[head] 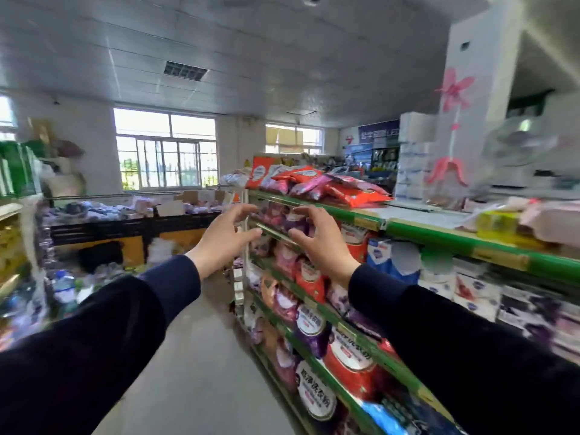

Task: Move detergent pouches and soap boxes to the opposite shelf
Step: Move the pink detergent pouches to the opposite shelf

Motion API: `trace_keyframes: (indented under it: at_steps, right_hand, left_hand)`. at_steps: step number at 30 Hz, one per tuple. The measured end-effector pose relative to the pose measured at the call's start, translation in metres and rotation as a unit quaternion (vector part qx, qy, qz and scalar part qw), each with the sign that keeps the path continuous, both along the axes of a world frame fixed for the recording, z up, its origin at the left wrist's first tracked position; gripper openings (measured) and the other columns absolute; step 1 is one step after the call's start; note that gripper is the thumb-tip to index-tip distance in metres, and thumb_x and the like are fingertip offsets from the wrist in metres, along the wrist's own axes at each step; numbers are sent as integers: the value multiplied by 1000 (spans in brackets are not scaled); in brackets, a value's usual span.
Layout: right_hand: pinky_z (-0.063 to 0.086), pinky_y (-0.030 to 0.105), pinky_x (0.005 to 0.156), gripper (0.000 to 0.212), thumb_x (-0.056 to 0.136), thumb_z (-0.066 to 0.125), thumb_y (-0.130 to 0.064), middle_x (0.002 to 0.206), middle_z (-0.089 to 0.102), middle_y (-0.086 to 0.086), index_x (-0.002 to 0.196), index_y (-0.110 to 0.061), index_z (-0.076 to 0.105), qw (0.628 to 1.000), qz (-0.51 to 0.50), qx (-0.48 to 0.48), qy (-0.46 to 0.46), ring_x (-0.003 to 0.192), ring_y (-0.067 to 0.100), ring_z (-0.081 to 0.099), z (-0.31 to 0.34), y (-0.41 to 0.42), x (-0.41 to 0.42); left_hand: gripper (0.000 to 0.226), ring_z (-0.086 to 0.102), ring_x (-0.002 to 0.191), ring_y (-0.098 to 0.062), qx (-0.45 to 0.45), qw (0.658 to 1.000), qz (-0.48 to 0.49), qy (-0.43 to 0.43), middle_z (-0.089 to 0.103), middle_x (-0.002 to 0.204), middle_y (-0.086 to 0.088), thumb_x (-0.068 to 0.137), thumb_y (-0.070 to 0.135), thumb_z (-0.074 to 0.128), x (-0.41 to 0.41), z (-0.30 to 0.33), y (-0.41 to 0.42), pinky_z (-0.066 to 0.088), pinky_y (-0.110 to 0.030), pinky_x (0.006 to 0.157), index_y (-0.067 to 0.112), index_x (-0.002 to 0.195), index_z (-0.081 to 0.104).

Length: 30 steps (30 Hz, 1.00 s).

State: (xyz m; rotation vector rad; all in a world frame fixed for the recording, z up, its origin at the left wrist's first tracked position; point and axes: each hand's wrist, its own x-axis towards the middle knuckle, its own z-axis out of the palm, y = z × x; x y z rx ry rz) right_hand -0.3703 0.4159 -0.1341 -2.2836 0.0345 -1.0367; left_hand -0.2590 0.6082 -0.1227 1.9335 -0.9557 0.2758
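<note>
Shop aisle, view blurred by motion. To the right runs a green-edged shelf unit (408, 229), several tiers, packed with detergent pouches (310, 328) in red, purple and pink; more red and pink pouches (320, 180) lie heaped on its top tier. Blue and white boxes (381, 254) stand on the second tier further right (whether these are soap boxes cannot be told). Across the aisle to the left stands a low dark display bin (131, 227) heaped with mixed goods, barred windows (166, 152) behind it. A white pillar (467, 98) with a pink flower decoration rises at right, beside stacked white packs (414, 152).

Both arms, in dark sleeves (455, 324), are extended forward at the near end of the shelf unit. Left hand (226, 238): fingers (246, 211) spread and lightly curved, holding nothing. Right hand (323, 240): fingers (303, 215) likewise spread and curved, empty, in front of the purple pouches on the second tier; contact cannot be confirmed. The two hands face each other, a gap between them.

Pouch labels carry large Chinese characters on white ovals; blur prevents a reliable reading.
</note>
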Motion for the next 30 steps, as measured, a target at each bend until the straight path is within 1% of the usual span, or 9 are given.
trace_keyframes:
  at_steps: [6,10,14,18,20,22,24,26,30]
  right_hand:
    - [43,36,105,46,94,67,-37,137,57,0,136,-22,55,993,-116,-18,15,129,19,50,4,-109,-74]
    - [44,40,107,43,96,66,-34,138,56,-1,136,-22,55,986,-163,-18,13,130,19,49,12,-174,-123]
    - [42,37,108,44,96,65,-32,137,59,3,137,-17,57,979,-200,-41,3,128,19,52,28,-232,-168]
    - [42,36,107,43,98,62,-34,137,62,3,136,-16,58,972,-230,-51,-8,128,19,54,47,-286,-210]
    - [42,30,102,41,99,61,-33,136,63,5,135,-12,60,968,-242,-62,-19,126,19,56,60,-306,-227]
    - [44,31,102,41,99,60,-33,136,64,6,134,-10,60,965,-252,-70,-13,125,19,58,71,-330,-247]
    - [46,36,103,37,100,59,-33,133,65,4,131,-13,61,963,-260,-72,-11,121,17,59,80,-351,-264]
    - [45,32,98,30,101,57,-35,126,65,-1,128,-21,61,962,-266,-65,-12,114,10,57,88,-376,-279]
    - [41,29,97,48,101,54,-41,140,59,4,140,-12,55,952,-303,-17,25,127,18,55,98,-417,-293]
  left_hand:
    - [50,53,131,-13,-7,994,-111,7,59,139,9,92,31,73,-44,0,-137,42,-37,112,29,138,56]
    - [48,54,128,-11,-16,985,-173,8,59,135,9,93,28,73,-81,4,-223,43,-17,96,25,138,57]
    - [45,51,135,-15,-27,975,-218,7,59,141,3,94,23,72,-121,18,-300,41,-39,114,21,137,58]
    - [45,53,133,-15,-44,966,-256,-11,60,141,0,95,25,69,-159,37,-371,41,-36,113,18,138,58]
    - [45,53,133,-16,-51,961,-270,-9,60,142,-3,97,25,68,-174,46,-397,40,-39,115,16,140,57]
    - [46,52,135,-18,-56,955,-291,-1,58,144,-4,98,23,66,-192,54,-428,39,-43,116,14,141,55]
    - [47,49,137,-17,-53,950,-307,-4,55,147,-3,99,23,64,-205,62,-453,37,-40,118,14,144,53]
    - [48,47,139,-17,-45,946,-320,-9,52,150,-3,101,24,61,-216,69,-478,36,-36,117,13,146,50]
    - [49,47,138,-20,-19,945,-326,-14,50,151,-6,103,22,57,-221,76,-513,36,-36,117,8,149,46]
